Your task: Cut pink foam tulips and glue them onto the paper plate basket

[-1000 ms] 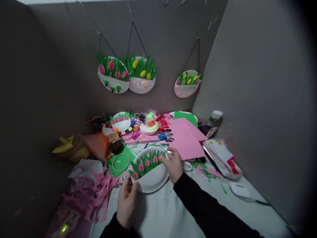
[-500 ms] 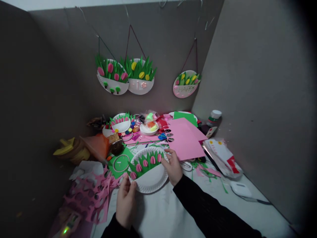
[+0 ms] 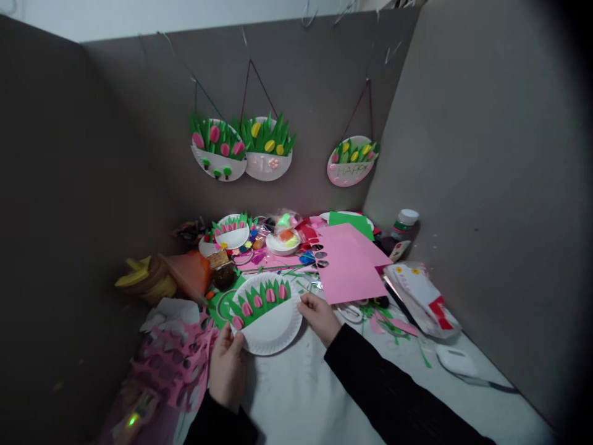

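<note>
A white paper plate with green paper grass and several pink paper tulips is held tilted above the table. My left hand pinches its lower left rim, thumb on the front. On the right rim, my right hand grips with thumb and fingers closed on the edge. A second white plate half covers the stems, forming a pocket. Behind the plate, partly hidden, lie green paper and a tape ring.
Pink paper sheets lie to the right, and cut pink scraps to the left. Three finished plates, one of them a HAPPY plate, hang on the back partition. A lidded jar and a white case sit on the right.
The plate has shifted slightly left with both hands still on it. My right hand has moved from the tulips at the upper right to the right rim. The camera view has shifted a little.
</note>
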`<state>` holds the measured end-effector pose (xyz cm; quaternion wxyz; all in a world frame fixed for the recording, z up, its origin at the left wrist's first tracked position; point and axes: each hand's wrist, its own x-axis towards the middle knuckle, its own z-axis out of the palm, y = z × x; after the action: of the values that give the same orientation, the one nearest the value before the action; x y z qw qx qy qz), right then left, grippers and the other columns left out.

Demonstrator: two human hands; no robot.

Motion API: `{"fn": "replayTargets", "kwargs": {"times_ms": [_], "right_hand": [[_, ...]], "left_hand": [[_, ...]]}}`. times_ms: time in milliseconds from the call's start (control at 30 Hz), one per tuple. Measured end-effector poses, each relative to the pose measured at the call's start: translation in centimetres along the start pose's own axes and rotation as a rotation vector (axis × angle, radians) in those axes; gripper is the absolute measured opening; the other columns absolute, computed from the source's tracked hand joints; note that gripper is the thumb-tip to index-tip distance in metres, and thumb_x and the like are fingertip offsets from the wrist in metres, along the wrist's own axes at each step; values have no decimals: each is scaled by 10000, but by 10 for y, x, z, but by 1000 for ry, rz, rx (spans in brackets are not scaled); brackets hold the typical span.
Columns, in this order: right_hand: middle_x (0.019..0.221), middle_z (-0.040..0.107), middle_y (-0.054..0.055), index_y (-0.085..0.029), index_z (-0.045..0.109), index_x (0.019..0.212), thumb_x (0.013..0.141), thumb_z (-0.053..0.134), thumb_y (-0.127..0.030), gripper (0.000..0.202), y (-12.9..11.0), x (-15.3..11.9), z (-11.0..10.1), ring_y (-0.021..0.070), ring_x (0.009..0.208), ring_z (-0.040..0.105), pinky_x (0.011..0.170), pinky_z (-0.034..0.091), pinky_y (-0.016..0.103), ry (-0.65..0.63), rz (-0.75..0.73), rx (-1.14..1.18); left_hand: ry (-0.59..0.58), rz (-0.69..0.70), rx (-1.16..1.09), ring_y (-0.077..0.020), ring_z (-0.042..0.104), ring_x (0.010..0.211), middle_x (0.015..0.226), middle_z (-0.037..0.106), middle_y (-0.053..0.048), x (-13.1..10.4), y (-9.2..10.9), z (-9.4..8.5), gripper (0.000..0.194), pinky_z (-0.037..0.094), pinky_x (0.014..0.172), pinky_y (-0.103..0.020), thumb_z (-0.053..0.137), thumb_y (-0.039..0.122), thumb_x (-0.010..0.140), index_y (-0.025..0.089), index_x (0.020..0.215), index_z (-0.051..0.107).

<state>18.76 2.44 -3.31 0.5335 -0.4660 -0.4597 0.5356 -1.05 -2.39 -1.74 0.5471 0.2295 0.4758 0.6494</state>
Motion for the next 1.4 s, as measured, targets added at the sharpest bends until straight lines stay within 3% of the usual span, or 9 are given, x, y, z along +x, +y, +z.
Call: {"fn": "replayTargets", "kwargs": {"times_ms": [100, 333, 500, 633, 733, 867, 1000, 1133, 1400], "right_hand": [[404, 399, -106, -205, 428, 640, 734, 622, -361, 267, 0, -2, 1, 68, 354, 339, 374, 237, 185, 36, 42, 38], [681, 625, -50, -212, 452, 835, 696, 685, -390, 324, -32, 4, -19, 99, 544, 610, 501, 456, 203, 494, -241, 423], [516, 580, -61, -203, 452, 770, 708, 640, -357, 251, -22, 3, -20, 95, 409, 530, 383, 369, 181, 265, -76, 197], [378, 524, -67, -216, 418, 717, 749, 535, -318, 158, -1, -3, -11, 100, 307, 440, 322, 273, 177, 45, 113, -130], [388, 524, -73, -213, 445, 780, 754, 477, -318, 113, 7, -3, -8, 108, 306, 435, 318, 272, 181, 77, 145, -216], [391, 497, -74, -200, 481, 828, 750, 468, -326, 149, 9, 4, -10, 113, 320, 422, 334, 291, 199, 124, 130, -259], [485, 526, -56, -182, 518, 995, 745, 499, -319, 285, 13, 9, -10, 126, 371, 450, 360, 328, 224, 167, 78, -220], [977, 633, 84, -192, 481, 1126, 739, 533, -313, 409, 23, 9, -9, 129, 494, 541, 399, 401, 258, 149, 29, -211], [1178, 539, 168, -157, 479, 1194, 782, 524, -289, 434, 23, 3, -10, 248, 860, 600, 806, 499, 455, 170, -255, -750]], "left_hand": [[48, 22, -8, -142, 634, 938, 1046, 673, -40, -1, 4, 1, 429, 494, 779, -211, 762, 268, 646, 208, 1047, 621], [140, 3, 27, -115, 634, 843, 1012, 640, -42, -10, 6, 4, 402, 486, 725, -206, 762, 242, 630, 189, 991, 594], [-8, 24, 290, -142, 606, 809, 1058, 613, -71, -23, 14, 18, 353, 472, 638, -227, 689, 308, 701, 180, 1014, 589], [-156, 285, 588, -157, 594, 838, 1083, 607, -84, -2, 31, 32, 296, 472, 676, -248, 566, 297, 802, 178, 1072, 548], [-62, 498, 1047, -169, 587, 940, 1070, 602, -107, 32, 37, 31, 278, 463, 807, -284, 383, 147, 862, 151, 1102, 523], [-99, 503, 1298, -218, 547, 1029, 1047, 593, -152, 59, 32, 19, 323, 405, 915, -349, 390, -8, 778, 103, 1014, 579], [-130, 466, 1496, -250, 576, 910, 940, 601, -155, 56, 26, 6, 280, 418, 834, -376, 399, -25, 755, 104, 885, 611], [-160, 408, 1712, -258, 600, 838, 905, 609, -158, 50, 27, 2, 209, 430, 730, -347, 411, 42, 809, 103, 864, 603], [-194, 386, 1925, -235, 627, 811, 936, 623, -136, 49, 34, 3, 258, 420, 663, -315, 338, 60, 862, 118, 927, 581]]}}
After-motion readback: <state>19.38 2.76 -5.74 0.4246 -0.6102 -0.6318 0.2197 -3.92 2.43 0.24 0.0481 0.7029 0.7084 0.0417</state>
